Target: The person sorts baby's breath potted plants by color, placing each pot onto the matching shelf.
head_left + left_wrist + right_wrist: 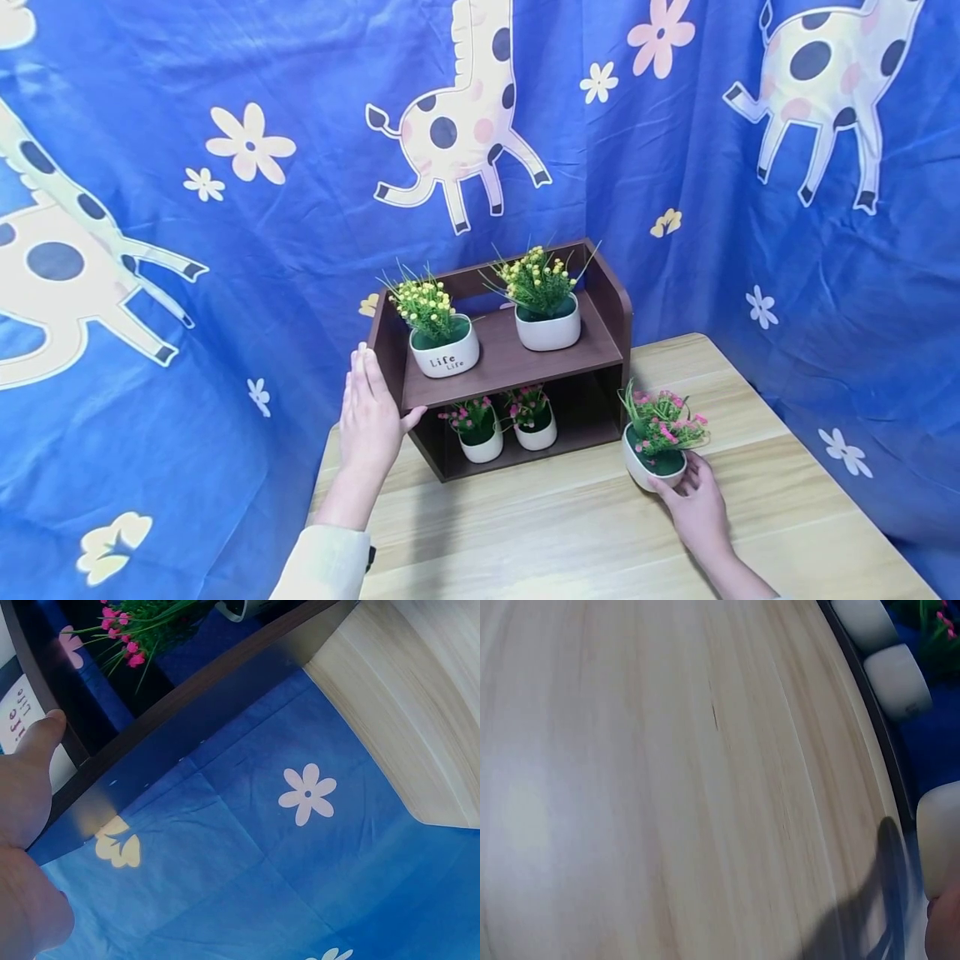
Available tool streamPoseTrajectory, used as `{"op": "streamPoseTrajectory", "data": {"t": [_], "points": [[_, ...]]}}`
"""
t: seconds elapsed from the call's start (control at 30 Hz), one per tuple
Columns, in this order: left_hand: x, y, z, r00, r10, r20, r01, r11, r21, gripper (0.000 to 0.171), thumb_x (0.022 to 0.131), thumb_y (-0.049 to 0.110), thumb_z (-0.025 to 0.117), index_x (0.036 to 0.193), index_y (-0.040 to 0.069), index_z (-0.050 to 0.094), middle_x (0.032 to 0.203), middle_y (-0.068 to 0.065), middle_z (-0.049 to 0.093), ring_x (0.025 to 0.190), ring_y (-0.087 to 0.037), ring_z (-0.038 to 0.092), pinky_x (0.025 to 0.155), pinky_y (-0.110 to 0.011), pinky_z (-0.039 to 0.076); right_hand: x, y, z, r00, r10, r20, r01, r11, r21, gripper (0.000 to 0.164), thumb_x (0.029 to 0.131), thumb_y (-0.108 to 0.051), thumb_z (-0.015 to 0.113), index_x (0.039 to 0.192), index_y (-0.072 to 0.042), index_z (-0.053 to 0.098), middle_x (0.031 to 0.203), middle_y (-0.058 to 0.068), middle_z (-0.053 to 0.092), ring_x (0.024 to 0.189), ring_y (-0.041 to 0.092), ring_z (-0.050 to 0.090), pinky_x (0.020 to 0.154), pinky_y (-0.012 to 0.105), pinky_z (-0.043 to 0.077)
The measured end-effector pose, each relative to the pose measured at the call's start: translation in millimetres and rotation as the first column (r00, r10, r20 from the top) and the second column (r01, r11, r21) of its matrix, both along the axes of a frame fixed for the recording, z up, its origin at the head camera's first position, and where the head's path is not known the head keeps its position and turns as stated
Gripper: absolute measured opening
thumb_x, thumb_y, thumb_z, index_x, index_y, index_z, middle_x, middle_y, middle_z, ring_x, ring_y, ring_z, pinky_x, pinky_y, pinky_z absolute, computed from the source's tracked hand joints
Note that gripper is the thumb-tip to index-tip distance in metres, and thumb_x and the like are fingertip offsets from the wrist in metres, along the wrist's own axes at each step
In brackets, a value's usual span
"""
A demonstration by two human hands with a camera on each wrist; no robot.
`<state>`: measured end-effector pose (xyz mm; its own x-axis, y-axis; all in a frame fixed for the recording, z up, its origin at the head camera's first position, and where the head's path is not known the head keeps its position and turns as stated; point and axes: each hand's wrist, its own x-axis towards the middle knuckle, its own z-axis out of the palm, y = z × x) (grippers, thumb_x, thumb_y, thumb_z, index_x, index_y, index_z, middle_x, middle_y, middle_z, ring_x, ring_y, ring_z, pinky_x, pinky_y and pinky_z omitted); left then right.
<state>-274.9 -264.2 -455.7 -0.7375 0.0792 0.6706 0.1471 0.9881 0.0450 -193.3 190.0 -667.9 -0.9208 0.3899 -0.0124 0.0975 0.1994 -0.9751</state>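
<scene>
My left hand [371,425] rests flat against the left side of a dark brown two-tier shelf [517,362], its fingers straight and its thumb at the front edge. In the left wrist view, the thumb [45,735] lies over the shelf's edge. To the right of the shelf, my right hand [701,508] holds a pink-flowered potted plant [663,429] by its white oval pot, thumb on the near side. Only part of that white pot [939,840] shows in the right wrist view.
Two yellow-flowered potted plants [442,358] [549,329] stand on the upper tier, the left pot lettered "Life". Below them, two pink-flowered potted plants [480,446] [536,433] stand side by side. The shelf is on a wooden table [525,533], with blue giraffe-print curtains [300,250] behind.
</scene>
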Motion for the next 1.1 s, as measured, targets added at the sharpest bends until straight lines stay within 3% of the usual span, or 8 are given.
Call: {"op": "streamPoseTrajectory", "data": {"t": [0.2,0.33,0.4,0.47,0.63,1.1], "points": [[0.6,0.0,0.2,1.0,-0.002,0.014,0.002,1.0,0.005,0.143,0.057,0.043,0.097,0.159,0.0,0.007,0.17,-0.019,0.01,0.157,-0.035,0.019,0.125,-0.052,0.028,1.6,-16.9,0.5,0.999,0.045,-0.023,-0.045,0.999,0.021,0.092,0.079,-0.028,0.086,0.152,-0.005,0.034,0.145,0.03,0.05,0.13,0.041,0.056,0.087,-0.003,0.043],[1.3,-1.3,0.1,1.0,0.011,0.022,-0.011,1.0,0.003,0.143,0.057,0.045,0.097,0.16,0.001,0.007,0.17,-0.018,0.009,0.157,-0.035,0.019,0.125,-0.053,0.029,-2.2,-31.4,-1.1,0.997,0.075,-0.034,-0.073,0.996,0.052,0.092,0.078,-0.026,0.087,0.151,-0.006,0.035,0.143,0.028,0.054,0.128,0.041,0.059,0.099,0.023,0.055],[1.1,-1.7,0.0,1.0,0.014,0.023,-0.014,1.0,0.0,0.144,0.057,0.046,0.096,0.16,0.001,0.006,0.17,-0.018,0.008,0.157,-0.034,0.018,0.125,-0.053,0.028,-5.3,-39.1,-1.8,0.995,0.09,-0.036,-0.088,0.995,0.054,0.092,0.077,-0.026,0.087,0.151,-0.006,0.035,0.144,0.029,0.053,0.129,0.042,0.058,0.104,0.038,0.053],[0.3,-2.0,-0.5,1.0,0.009,0.02,-0.009,1.0,-0.003,0.144,0.057,0.046,0.097,0.16,0.001,0.006,0.17,-0.018,0.009,0.157,-0.035,0.018,0.125,-0.053,0.028,-8.8,-45.9,-2.9,0.994,0.103,-0.034,-0.102,0.994,0.04,0.092,0.077,-0.025,0.086,0.151,-0.006,0.034,0.145,0.029,0.051,0.132,0.042,0.056,0.107,0.045,0.049],[-0.9,-1.3,-0.5,1.0,0.004,0.014,-0.004,1.0,-0.001,0.145,0.056,0.046,0.097,0.16,0.001,0.006,0.169,-0.021,0.013,0.157,-0.035,0.019,0.125,-0.053,0.029,-17.1,-61.5,-5.0,0.994,0.106,-0.023,-0.105,0.994,0.023,0.09,0.078,-0.024,0.086,0.151,-0.007,0.035,0.145,0.025,0.053,0.13,0.039,0.059,0.109,0.048,0.049],[-1.3,-2.1,-1.0,1.0,-0.003,0.024,0.003,1.0,0.003,0.144,0.058,0.046,0.096,0.16,0.002,0.005,0.17,-0.018,0.009,0.157,-0.035,0.018,0.125,-0.053,0.028,-38.4,-79.5,-11.4,0.997,0.078,0.013,-0.079,0.991,0.108,0.09,0.077,-0.027,0.086,0.15,-0.01,0.038,0.143,0.022,0.057,0.124,0.039,0.063,0.107,0.055,0.049]]}}
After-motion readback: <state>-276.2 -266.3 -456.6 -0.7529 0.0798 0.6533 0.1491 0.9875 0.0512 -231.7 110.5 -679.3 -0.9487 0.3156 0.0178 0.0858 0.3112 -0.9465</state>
